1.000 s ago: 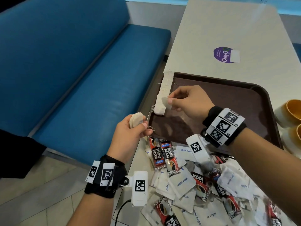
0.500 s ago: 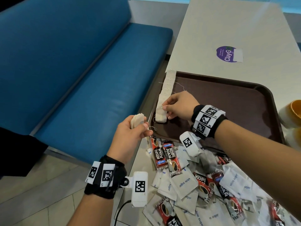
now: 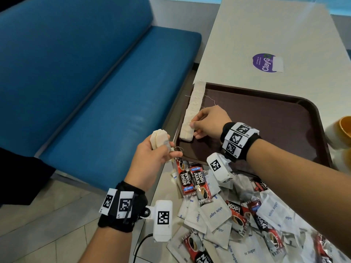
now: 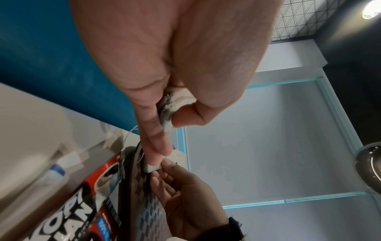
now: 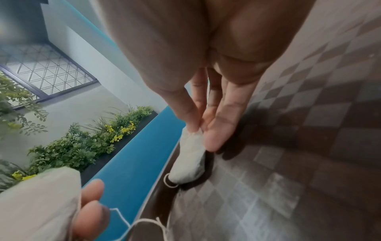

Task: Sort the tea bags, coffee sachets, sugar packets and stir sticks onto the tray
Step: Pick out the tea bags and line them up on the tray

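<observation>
A row of several white tea bags (image 3: 194,103) lies along the left rim of the brown tray (image 3: 266,120). My right hand (image 3: 194,130) is at the row's near end, thumb and forefinger pinching the top edge of the last tea bag (image 5: 189,156), which rests on the tray floor. My left hand (image 3: 167,147) hovers just off the tray's near-left corner and grips a small stack of tea bags (image 3: 159,141) with a loose string hanging from it. That stack also shows in the left wrist view, tea bags (image 4: 179,101). Red coffee sachets (image 3: 185,179) and white sugar packets (image 3: 216,213) lie heaped in front of the tray.
The tray sits on a pale table (image 3: 266,35) bearing a purple sticker (image 3: 266,62). Orange-lined cups (image 3: 340,131) stand off the tray's right edge. A blue bench (image 3: 95,92) runs along the table's left side, with tiled floor below.
My right hand has come down and toward me with a tea bag, which now rests at the near end of the row. The left hand has barely moved.
</observation>
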{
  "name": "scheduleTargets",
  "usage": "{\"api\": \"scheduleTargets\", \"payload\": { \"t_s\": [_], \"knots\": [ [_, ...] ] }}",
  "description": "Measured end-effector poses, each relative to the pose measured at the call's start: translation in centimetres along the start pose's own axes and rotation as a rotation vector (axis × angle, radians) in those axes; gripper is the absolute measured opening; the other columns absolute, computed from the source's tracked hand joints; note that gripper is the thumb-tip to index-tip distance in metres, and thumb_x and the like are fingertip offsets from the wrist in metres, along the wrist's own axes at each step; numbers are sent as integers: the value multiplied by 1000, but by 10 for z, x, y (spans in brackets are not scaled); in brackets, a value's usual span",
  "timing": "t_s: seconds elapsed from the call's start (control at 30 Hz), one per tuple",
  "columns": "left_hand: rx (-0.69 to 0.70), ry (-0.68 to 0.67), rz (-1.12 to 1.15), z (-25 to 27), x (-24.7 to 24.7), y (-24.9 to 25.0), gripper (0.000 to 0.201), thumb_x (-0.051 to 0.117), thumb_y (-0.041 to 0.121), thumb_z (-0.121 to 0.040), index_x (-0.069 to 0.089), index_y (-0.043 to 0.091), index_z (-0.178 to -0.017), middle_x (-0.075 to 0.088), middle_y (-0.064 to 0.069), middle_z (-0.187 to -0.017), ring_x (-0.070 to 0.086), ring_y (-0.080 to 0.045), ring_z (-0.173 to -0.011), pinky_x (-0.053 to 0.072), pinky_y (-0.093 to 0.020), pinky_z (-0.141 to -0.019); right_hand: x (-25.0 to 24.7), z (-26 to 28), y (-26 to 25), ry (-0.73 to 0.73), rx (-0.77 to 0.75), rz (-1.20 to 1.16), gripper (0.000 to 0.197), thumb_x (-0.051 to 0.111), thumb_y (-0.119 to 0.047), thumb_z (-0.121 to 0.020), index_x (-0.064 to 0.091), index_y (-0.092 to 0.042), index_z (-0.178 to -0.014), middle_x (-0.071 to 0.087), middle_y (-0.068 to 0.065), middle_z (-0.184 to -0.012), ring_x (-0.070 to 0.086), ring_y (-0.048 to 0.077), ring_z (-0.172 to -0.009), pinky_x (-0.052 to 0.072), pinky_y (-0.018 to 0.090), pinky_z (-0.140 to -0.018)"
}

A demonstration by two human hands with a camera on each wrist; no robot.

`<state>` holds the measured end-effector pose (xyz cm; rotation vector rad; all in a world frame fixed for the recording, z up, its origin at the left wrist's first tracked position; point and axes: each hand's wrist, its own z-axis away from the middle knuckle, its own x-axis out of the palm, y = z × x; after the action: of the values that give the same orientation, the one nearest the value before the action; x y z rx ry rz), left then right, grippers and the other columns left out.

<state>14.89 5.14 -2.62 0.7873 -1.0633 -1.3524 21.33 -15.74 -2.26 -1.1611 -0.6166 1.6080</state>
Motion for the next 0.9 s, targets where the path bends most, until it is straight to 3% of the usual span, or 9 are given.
{"api": "scheduleTargets", "payload": {
  "t_s": [0.2,0.33,0.43,0.53,0.67,0.77,0.9],
  "knots": [
    [2,-8,54,1,-1,0,30,46,-14,-94,57,1,-117,65,-16,-102,76,-36,-88,58,-44,-94,-6,3,-2,66,-5,32,12,79,-7,-87,70,-4,-95,77,14,-81,76,28,-68,66,39,-68],
    [-3,-65,161,5,3,6,41,51,-4,-73,58,1,-113,63,-18,-104,73,-44,-98,61,-40,-90,-11,12,-5,83,-73,85,3,73,-11,-91,71,-10,-90,76,11,-84,72,19,-66,65,38,-70],
    [7,-91,179,6,7,7,37,45,-18,-86,56,-3,-119,64,-22,-110,71,-47,-104,61,-39,-90,-12,29,-11,66,-168,55,6,74,-13,-91,72,-14,-85,73,4,-77,71,16,-64,64,37,-70],
    [28,-122,169,6,10,6,38,36,-24,-94,59,-5,-119,71,-21,-110,74,-41,-99,62,-37,-88,-13,51,-20,5,-255,-34,3,74,-10,-90,74,-11,-93,72,0,-80,68,13,-65,59,27,-65],
    [19,-242,155,11,15,6,30,46,-14,-99,64,-2,-120,74,-20,-115,72,-43,-104,59,-44,-95,-13,71,-21,-64,-326,-67,16,76,-17,-91,74,-17,-106,73,5,-100,71,18,-75,59,29,-68],
    [-2,-274,141,13,18,3,29,45,-12,-101,62,-5,-123,73,-23,-115,71,-44,-104,58,-45,-96,-14,79,-15,-91,-364,21,17,79,-23,-88,76,-23,-105,75,-3,-98,72,23,-87,60,31,-75],
    [24,-225,74,13,20,3,20,55,1,-101,69,-2,-115,76,-22,-107,74,-44,-98,61,-39,-89,-19,83,-11,-131,-384,45,7,79,-22,-89,80,-18,-95,77,-3,-87,69,5,-74,52,19,-67]
  ]
}}
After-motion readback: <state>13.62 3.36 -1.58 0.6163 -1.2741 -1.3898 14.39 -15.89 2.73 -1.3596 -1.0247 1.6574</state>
